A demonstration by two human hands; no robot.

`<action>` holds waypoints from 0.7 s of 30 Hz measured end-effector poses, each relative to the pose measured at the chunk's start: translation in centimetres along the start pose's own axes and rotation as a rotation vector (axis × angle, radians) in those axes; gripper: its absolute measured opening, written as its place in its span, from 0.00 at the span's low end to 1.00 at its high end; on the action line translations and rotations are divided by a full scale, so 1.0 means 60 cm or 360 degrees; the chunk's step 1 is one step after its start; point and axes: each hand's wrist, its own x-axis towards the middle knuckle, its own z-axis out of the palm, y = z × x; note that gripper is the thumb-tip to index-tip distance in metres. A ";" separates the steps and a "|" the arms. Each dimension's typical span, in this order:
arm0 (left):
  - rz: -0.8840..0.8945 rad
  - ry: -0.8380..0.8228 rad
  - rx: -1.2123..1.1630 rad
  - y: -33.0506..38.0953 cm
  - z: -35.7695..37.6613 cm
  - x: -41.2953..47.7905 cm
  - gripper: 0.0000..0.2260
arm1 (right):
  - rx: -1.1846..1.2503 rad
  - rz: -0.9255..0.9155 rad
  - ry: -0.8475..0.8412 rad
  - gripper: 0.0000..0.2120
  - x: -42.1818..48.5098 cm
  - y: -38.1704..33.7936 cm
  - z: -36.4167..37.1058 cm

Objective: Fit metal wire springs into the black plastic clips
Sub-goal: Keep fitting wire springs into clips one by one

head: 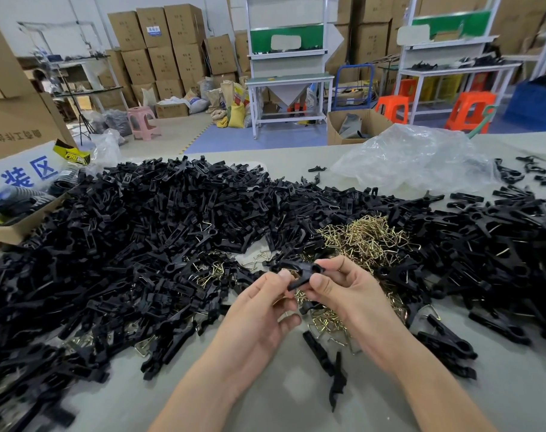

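Pinching a clip (302, 272) between left hand (259, 310) and right hand (343, 291), over springs (365, 241) amid a clip pile (140, 229) on table (265, 400).

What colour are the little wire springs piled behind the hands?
Shiny gold. The wire springs show best in the head view.

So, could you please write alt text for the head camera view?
A left hand and a right hand pinch one black clip over a grey table. Heaps of black clips surround a pile of wire springs; cardboard boxes stand behind.
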 end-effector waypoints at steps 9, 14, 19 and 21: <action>-0.0146 -0.0107 -0.0114 0.001 0.002 -0.001 0.17 | -0.0103 0.0007 -0.0048 0.12 -0.001 -0.001 -0.002; -0.0222 -0.0298 -0.0259 0.006 0.001 -0.010 0.14 | -0.0117 0.0007 -0.0100 0.11 -0.003 -0.006 -0.005; -0.0203 -0.0396 -0.0391 0.007 0.006 -0.016 0.21 | -0.0138 0.0016 -0.0120 0.09 -0.003 -0.005 -0.010; -0.0180 -0.0416 -0.0443 0.008 0.006 -0.017 0.22 | -0.0124 0.0027 -0.0143 0.09 -0.003 -0.002 -0.009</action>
